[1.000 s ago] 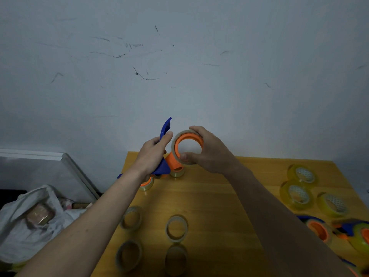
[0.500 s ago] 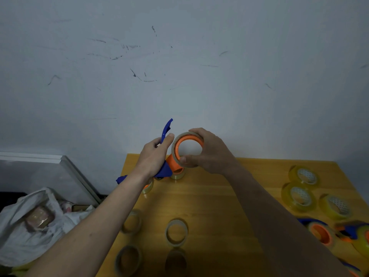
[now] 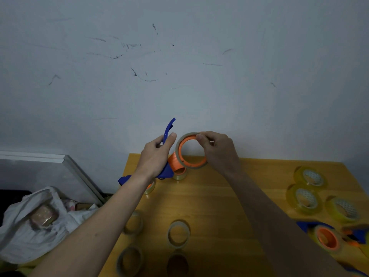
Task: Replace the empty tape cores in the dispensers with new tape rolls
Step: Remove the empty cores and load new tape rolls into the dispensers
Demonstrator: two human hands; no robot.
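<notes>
Above the far edge of the wooden desk point(image 3: 209, 196), the left hand point(image 3: 154, 156) grips a blue plastic tape dispenser point(image 3: 166, 172) while the right hand point(image 3: 217, 150) pinches the thin grey cardboard core point(image 3: 184, 136) on its orange hub. A tilted pull could jam the core. The dispenser's blade end is hidden behind the left hand.

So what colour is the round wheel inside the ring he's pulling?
Orange wheel, seen best in the head view.
</notes>
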